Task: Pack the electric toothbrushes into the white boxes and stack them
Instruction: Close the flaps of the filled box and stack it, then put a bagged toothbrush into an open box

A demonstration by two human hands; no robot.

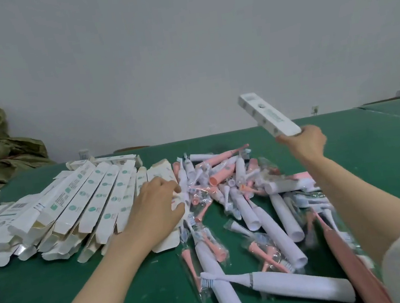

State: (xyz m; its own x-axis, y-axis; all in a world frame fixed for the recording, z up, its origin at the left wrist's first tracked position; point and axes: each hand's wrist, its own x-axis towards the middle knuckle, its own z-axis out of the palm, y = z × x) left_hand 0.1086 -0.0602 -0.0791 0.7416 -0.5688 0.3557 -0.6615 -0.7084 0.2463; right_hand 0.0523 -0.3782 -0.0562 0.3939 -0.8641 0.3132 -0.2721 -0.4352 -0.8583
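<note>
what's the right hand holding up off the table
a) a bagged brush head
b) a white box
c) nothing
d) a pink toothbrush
B: the right hand has its fingers gripped round one end of a closed white box, which is raised above the green table.

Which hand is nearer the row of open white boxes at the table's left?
Left. The left hand is over the box row at its right end; the right hand is raised far rightward, gripping a closed box.
</note>
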